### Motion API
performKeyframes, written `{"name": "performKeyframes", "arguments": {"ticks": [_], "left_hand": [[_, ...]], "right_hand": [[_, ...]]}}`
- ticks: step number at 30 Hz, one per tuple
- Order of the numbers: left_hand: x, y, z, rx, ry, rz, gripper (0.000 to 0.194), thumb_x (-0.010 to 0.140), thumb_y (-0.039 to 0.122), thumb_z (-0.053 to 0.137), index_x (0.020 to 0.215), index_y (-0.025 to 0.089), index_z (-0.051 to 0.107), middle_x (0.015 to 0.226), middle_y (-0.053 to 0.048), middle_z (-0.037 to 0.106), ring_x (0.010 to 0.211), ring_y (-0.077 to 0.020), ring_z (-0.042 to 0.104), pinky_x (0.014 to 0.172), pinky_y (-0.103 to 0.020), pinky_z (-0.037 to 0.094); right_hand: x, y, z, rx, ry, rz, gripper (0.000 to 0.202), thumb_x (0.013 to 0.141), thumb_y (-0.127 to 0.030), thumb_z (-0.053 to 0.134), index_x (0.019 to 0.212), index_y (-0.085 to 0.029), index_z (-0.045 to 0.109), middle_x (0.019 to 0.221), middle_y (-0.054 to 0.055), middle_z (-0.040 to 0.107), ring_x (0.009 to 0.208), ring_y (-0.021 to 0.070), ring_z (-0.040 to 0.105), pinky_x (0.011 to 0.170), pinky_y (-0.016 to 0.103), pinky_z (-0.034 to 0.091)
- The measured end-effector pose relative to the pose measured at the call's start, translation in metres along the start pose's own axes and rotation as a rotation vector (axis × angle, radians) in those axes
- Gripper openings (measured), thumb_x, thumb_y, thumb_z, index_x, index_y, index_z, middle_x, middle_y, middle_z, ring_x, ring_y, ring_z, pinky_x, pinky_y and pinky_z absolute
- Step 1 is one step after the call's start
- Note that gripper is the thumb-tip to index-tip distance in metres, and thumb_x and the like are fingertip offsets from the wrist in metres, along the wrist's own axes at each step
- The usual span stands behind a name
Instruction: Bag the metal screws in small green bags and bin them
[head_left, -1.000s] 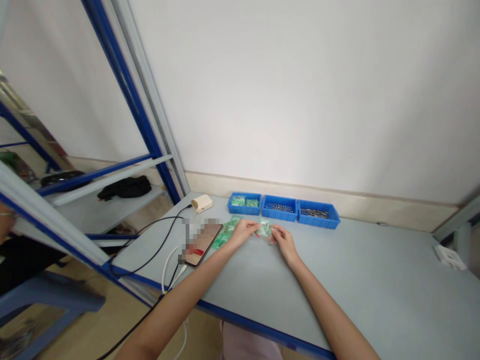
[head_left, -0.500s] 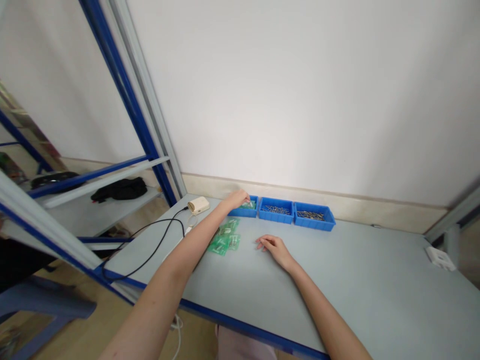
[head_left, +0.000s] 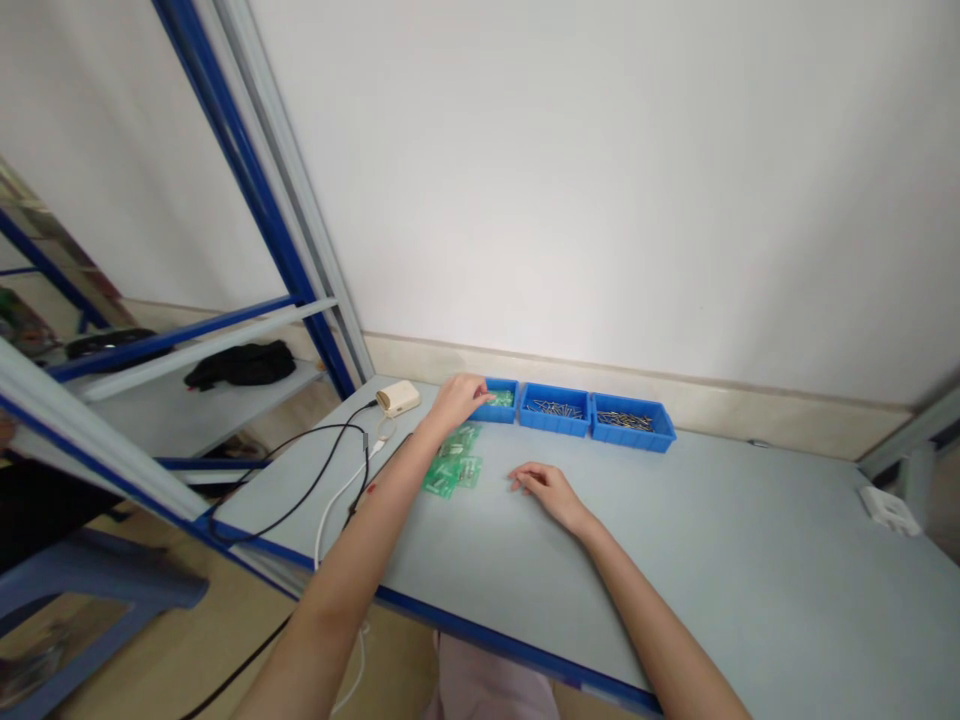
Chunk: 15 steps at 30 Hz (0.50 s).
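My left hand [head_left: 463,397] is over the left end of the leftmost blue bin [head_left: 504,413], which holds small green packets. Its fingers are bent together near the packets, and whatever is between them is too small to make out. Several green packets [head_left: 452,463] lie on the table just below my left wrist. My right hand [head_left: 541,488] rests on the table to the right of those packets, fingers loosely curled, thumb and fingertips near each other; any item there is too small to see. The middle bin [head_left: 555,424] and right bin [head_left: 634,437] hold thin metal pieces.
A cream-coloured box [head_left: 398,398] with black and white cables stands left of the bins on the grey table [head_left: 735,560]. A white device [head_left: 889,511] sits at the far right. Behind the bins is a white wall panel; a blue frame stands left.
My left hand has shifted slightly left and down from over the packets in the leftmost bin, showing more of them. My right hand has barely moved. The view has shifted a little.
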<state>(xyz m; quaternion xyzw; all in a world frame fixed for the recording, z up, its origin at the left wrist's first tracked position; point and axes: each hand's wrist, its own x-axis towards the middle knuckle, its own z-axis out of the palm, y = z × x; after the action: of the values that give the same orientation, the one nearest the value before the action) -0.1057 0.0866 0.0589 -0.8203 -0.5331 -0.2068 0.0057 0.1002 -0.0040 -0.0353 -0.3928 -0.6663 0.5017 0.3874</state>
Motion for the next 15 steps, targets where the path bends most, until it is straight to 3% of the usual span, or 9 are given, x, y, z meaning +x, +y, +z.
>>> {"name": "performKeyframes", "arguments": {"ticks": [2,7,15], "left_hand": [[-0.030,0.001,-0.001,0.071,-0.068,-0.070,0.026,0.080,0.040,0.054,0.081,0.016,0.064,0.080,-0.008,0.063,0.084,-0.0229,0.055,0.077,-0.031,0.038],[-0.089,0.002,0.017,0.220,-0.215,-0.023,0.032,0.080,0.027,0.057,0.108,0.014,0.057,0.111,-0.015,0.059,0.101,-0.0268,0.053,0.082,-0.032,0.038],[-0.096,0.037,0.034,0.248,-0.208,0.009,0.026,0.083,0.007,0.037,0.096,0.006,0.060,0.090,-0.020,0.063,0.087,-0.0251,0.060,0.079,-0.034,0.041]], "right_hand": [[0.000,0.000,0.000,-0.036,-0.001,-0.003,0.027,0.078,-0.035,0.050,0.087,-0.016,0.068,0.074,0.004,0.068,0.069,0.0163,0.058,0.065,0.027,0.042],[-0.003,-0.001,0.000,-0.162,-0.002,-0.034,0.026,0.080,-0.034,0.049,0.086,-0.018,0.068,0.076,0.002,0.069,0.068,0.0163,0.058,0.066,0.027,0.041],[0.000,0.009,-0.001,-0.103,0.005,-0.046,0.026,0.078,-0.035,0.051,0.088,-0.017,0.068,0.077,0.005,0.069,0.071,0.0175,0.060,0.071,0.030,0.045]]}}
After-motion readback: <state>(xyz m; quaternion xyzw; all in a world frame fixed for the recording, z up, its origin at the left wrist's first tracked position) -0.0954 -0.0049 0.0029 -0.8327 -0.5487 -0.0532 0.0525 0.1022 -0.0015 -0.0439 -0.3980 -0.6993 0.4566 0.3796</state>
